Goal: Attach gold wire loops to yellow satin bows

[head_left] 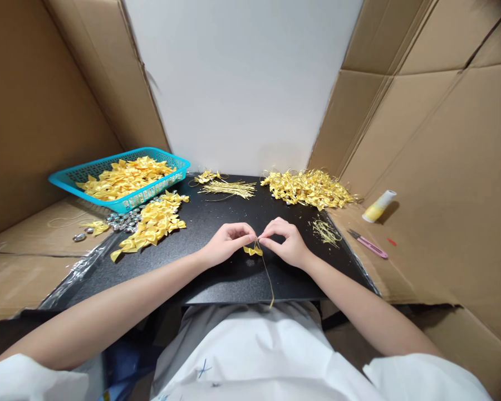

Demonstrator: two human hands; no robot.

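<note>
My left hand (232,242) and my right hand (284,242) meet fingertip to fingertip over the middle of the black table (217,281). Each pinches a thin gold cord (269,277), whose loose end hangs down past the table's front edge. Just below my fingertips a small yellow ribbon bow (253,251) hangs at the cord. How the cord is looped between my fingers is too small to make out.
At left stands a blue basket (129,207) of yellow bows, with loose bows (156,220) and silver bells (125,220) beside it. Cut cords (229,189) and a pile of corded bows (307,188) lie behind. Thread snips (368,244), cord scraps (325,231) and a spool (379,206) are at right.
</note>
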